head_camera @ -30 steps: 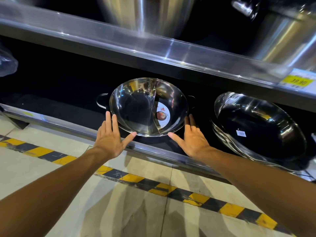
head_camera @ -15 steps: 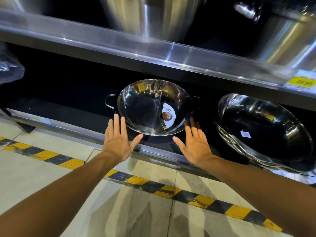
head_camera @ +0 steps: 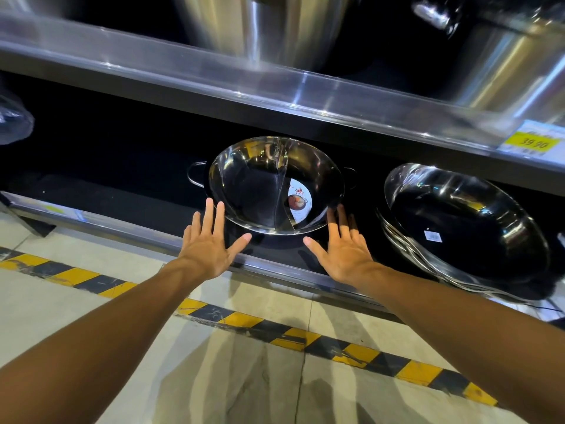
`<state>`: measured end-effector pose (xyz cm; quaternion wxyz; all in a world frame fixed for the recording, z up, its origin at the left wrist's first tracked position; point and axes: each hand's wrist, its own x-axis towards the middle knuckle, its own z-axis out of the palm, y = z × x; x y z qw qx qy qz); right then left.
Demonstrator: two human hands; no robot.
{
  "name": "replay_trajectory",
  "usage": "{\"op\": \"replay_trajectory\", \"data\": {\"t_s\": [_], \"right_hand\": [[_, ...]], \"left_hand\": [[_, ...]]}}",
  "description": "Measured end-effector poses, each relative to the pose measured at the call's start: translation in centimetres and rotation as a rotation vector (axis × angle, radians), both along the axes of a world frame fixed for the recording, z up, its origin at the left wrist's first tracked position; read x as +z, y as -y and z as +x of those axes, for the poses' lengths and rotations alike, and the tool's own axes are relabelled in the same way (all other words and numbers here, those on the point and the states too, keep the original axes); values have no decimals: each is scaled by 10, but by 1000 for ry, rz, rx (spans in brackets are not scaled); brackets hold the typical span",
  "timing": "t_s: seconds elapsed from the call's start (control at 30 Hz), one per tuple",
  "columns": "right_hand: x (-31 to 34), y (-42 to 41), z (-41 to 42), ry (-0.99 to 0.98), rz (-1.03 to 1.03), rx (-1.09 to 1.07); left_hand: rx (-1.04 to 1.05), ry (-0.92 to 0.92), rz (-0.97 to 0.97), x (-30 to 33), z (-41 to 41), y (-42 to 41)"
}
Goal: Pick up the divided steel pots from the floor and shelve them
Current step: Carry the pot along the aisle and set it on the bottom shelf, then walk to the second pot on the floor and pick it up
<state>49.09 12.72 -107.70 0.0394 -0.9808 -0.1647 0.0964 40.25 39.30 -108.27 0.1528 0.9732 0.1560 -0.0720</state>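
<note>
Both hands, left (head_camera: 208,249) and right (head_camera: 345,255), are spread empty; one pot (head_camera: 269,191) is shelved near the shelf (head_camera: 128,231) front edge.

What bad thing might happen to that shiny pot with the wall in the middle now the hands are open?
1. The divided pot leans tilted toward the front on the bottom shelf. With the left hand and right hand both open and not gripping it, it might slide or tip forward.
2. The stack of steel pans leans close on its right; a nudge could knock them together.
</note>
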Motion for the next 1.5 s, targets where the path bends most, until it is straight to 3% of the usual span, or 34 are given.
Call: {"op": "replay_trajectory", "data": {"t_s": [0.37, 0.47, 0.53, 0.7, 0.8, 0.9, 1.03, 1.17, 1.5], "right_hand": [[17, -4, 7, -103, 3, -84], [22, -10, 1, -15, 66, -84], [27, -19, -6, 101, 127, 11], [39, -75, -12, 276, 306, 427], [47, -114, -34, 259, 341, 655], [64, -144, -75, 126, 271, 759], [124, -176, -136, -62, 109, 845], [235, -221, -190, -158, 30, 986], [577, -368, -350, -348, 9, 1094]], "left_hand": [[-102, 18, -67, 14, -3, -15], [-159, -126, 95, 20, -2, -16], [-140, -129, 129, 22, -3, -18], [-61, 97, 109, 32, -24, -36], [13, 98, 98, 41, -70, -58], [106, -50, 125, 63, -152, -78], [285, -242, 124, 134, -274, -104], [410, -393, 120, 241, -380, -128], [791, -395, 44, 593, -587, -181]]}}
